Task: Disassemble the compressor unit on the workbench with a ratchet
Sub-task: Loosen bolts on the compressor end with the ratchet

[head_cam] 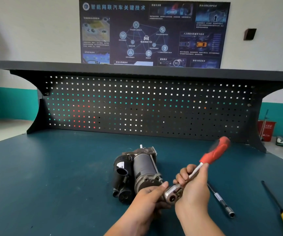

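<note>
Right at the near end of the compressor unit point(137, 169), lying mid-tabletop point(52, 176), both hands have the ratchet point(214, 154). Right hand point(193, 186) fingers wrap its steel shank, left hand point(147, 196) curls at the head with the thumb on it, and the red handle points up and to the right.

A person's right hand point(194, 188) grips the chrome shaft of a red-handled ratchet point(211, 156) while the left hand point(147, 197) pinches its head, just in front of a compressor unit point(137, 171) lying on a teal-topped workbench point(52, 176). An extension bar point(221, 200) and a yellow-handled screwdriver point(281, 207) lie to the right, with a pegboard point(137, 103) behind.
</note>
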`<state>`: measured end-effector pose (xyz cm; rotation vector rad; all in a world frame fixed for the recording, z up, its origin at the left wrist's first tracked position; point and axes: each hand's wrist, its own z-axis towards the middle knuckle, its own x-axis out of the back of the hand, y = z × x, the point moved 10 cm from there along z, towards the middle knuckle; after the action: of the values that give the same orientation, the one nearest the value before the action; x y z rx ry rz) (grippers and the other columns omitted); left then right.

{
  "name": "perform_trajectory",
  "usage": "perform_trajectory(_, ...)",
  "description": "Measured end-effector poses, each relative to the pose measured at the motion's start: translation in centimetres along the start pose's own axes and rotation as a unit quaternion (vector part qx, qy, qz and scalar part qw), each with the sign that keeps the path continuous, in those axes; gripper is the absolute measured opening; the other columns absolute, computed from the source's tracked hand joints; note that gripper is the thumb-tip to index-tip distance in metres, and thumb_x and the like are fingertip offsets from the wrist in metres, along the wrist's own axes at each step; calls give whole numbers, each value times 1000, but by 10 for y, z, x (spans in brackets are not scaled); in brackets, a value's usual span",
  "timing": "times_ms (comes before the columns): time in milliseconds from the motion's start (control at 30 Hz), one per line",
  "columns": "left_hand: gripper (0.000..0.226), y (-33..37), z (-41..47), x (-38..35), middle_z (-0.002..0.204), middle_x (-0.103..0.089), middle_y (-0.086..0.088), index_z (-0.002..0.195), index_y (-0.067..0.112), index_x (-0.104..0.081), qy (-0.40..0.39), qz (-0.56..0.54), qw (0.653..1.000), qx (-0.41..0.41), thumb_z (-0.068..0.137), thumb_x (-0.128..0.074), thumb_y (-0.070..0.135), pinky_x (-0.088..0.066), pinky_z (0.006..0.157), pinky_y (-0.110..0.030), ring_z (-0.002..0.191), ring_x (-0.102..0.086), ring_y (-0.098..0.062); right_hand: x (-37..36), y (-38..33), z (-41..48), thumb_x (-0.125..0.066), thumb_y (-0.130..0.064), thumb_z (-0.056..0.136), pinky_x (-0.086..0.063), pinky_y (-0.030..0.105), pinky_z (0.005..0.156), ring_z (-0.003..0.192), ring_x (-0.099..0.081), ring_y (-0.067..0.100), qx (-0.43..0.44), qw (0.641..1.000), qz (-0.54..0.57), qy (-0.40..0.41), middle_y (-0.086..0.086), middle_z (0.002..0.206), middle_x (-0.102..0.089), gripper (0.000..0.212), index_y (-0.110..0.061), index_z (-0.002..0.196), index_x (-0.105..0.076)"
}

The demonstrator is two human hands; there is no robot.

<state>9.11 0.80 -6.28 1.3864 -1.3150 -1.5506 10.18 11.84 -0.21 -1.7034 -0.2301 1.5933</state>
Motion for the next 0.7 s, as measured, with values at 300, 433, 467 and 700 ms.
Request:
perform_trajectory(300,36,-7,0,4,48,-41,1,58,16,-46,-3,34,999,20,91,-57,23,-25,44,-22,39,-50,-9,-60,-15,-34,-46,-50,86,-26,20,46,45,-29,6,193,909,-259,-263,-6,49,-35,42,-15,64,-44)
perform_trajectory(433,9,-4,-1,2,69,-46,-11,77,4,-57,-14,30,999,6,86,-58,5,-30,55,-28,61,-43,-19,-72,-8,-50,-42,-58,82,-26,33,50,50,-31,8,259,830,-380,-315,1,54,-36,43,-20,63,-43)
perform_trajectory(467,14,-4,-1,2,68,-47,-12,73,5,-59,-17,26,1000,2,87,-56,3,-30,55,-28,60,-43,-19,-70,-9,-49,-43,-58,82,-26,31,49,50,-31,8,257,840,-373,-299,1,53,-35,45,-17,62,-42)
perform_trajectory(700,35,0,4,1,52,-53,-4,53,16,-58,-4,5,1000,-12,86,-62,27,-25,45,-21,41,-49,-10,3,-3,-3,-31,-44,99,-22,27,50,35,-24,7,14,1000,-5,5,-9,43,-28,45,-19,62,-35)
